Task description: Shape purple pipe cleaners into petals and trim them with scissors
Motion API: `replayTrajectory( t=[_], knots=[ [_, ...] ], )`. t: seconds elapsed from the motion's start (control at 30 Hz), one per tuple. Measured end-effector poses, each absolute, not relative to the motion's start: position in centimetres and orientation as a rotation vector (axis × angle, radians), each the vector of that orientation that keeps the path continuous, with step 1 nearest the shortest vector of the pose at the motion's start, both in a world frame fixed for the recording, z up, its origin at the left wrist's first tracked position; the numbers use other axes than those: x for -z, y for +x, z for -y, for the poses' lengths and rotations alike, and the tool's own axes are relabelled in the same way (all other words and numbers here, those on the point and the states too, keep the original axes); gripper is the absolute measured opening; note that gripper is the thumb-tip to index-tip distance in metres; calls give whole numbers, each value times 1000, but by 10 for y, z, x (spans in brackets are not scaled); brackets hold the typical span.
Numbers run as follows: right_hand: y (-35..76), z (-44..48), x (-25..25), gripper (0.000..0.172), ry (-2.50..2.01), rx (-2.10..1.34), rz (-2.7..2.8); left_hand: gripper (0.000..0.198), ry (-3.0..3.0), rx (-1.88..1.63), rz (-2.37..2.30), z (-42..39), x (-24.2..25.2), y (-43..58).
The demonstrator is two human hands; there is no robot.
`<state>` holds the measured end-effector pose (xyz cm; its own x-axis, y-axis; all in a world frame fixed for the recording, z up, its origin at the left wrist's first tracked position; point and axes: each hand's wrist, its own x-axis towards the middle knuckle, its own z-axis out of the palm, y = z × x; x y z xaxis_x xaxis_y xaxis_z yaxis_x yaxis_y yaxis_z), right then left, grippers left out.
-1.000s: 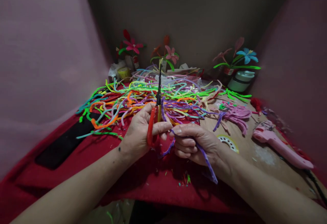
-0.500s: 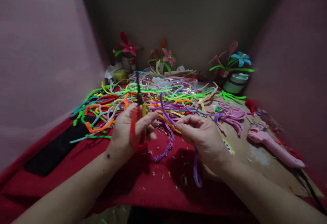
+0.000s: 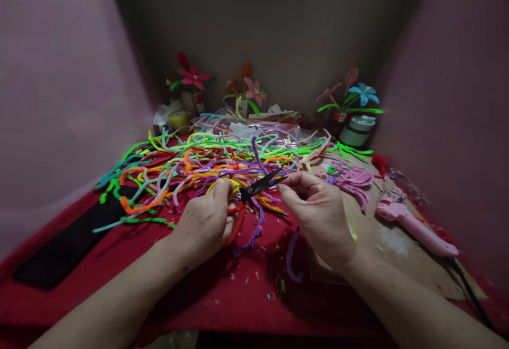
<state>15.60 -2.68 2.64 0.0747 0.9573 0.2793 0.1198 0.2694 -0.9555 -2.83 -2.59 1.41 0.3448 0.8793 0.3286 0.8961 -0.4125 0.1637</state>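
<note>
My left hand [image 3: 209, 221] grips the red handles of a pair of scissors [image 3: 260, 185], whose dark blades point right and stand slightly apart. Between finger and thumb, my right hand [image 3: 318, 211] pinches a purple pipe cleaner [image 3: 257, 155]. One part of it rises above the blades, while a purple length [image 3: 293, 259] hangs below my right hand. The blade tips lie at the pipe cleaner, close to my right fingertips. Another purple piece [image 3: 254, 237] with a ragged, trimmed look rests on the red cloth between my hands.
A heap of coloured pipe cleaners [image 3: 191, 163] spreads behind my hands. A black phone-like slab [image 3: 59, 253] lies left. At right, a pink glue gun [image 3: 415, 227] and pink bundle [image 3: 353, 179] rest on cardboard [image 3: 382, 264]. Pipe-cleaner flowers [image 3: 363, 94] and a pale jar [image 3: 358, 130] stand behind.
The scissors have swung from pointing up to pointing right, their blades now at the purple pipe cleaner by my right fingers. My right hand keeps its pinch. The view has shifted slightly.
</note>
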Motion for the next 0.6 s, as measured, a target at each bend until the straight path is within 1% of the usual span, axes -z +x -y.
replayTrajectory(
  t=[0.1,0.3,0.47,0.6],
  knots=[
    [156,26,-29,3,-1113,-933,1310,22,-2531,443,1694,26,-14,-28],
    [158,23,-27,7,-1080,-972,1309,15,-2487,291,1663,25,-10,-31],
    [160,21,-27,6,-1076,-975,1316,13,-2443,255,1618,24,-8,-32],
    [160,21,-29,8,-1045,-1067,1268,10,-2410,271,1557,23,-6,-33]
  ],
)
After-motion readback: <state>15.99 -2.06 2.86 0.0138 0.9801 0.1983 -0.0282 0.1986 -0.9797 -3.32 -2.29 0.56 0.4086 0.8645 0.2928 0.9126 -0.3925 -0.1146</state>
